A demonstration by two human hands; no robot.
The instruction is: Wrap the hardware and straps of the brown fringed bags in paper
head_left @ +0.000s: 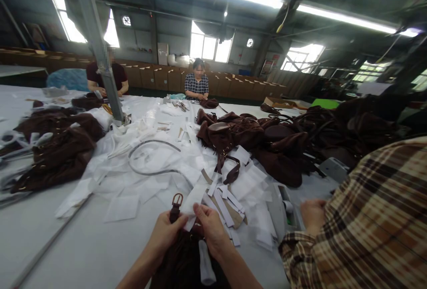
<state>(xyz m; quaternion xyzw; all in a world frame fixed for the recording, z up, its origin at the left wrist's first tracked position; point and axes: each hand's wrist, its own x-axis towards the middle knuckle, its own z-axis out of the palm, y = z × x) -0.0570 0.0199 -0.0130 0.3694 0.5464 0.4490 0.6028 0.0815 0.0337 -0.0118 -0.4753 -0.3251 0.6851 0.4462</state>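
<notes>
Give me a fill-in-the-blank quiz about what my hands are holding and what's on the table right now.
1. The left hand grips a strap that ends in a ____.
2. The right hand pinches a piece of ____ paper.
3. The bags heaped on the table are dark ____.
Missing words: buckle; white; brown.
</notes>
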